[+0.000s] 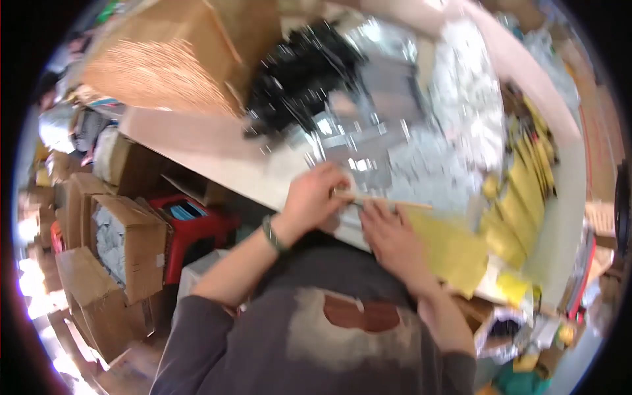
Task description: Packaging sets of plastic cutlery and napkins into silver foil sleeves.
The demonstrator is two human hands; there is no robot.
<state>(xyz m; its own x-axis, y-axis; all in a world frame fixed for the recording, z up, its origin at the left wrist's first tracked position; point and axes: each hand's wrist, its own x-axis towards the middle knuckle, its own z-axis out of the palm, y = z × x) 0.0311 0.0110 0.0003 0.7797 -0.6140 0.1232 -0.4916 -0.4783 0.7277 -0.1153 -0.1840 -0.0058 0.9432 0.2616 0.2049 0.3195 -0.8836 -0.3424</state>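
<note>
Close to the table's near edge, both my hands are together in front of me. My left hand (315, 201), with a dark green bracelet at its wrist, is closed with curled fingers round one end of a thin tan stick (411, 205). The stick points right, just beyond the fingertips of my right hand (393, 240). My right hand's fingers are bent and pressed together; what lies under them is blurred. Beyond the hands lie small clear plastic packets (362, 164) and a heap of shiny black pieces (296, 76). A yellow sheet (454, 253) is beside my right hand.
A big cardboard box (164, 59) stands at the table's far left. White plastic bags (467, 92) and yellow packets (520, 204) lie to the right, inside the table's raised pale rim (543, 85). Left of me are a red stool (191, 227) and open cartons (125, 243).
</note>
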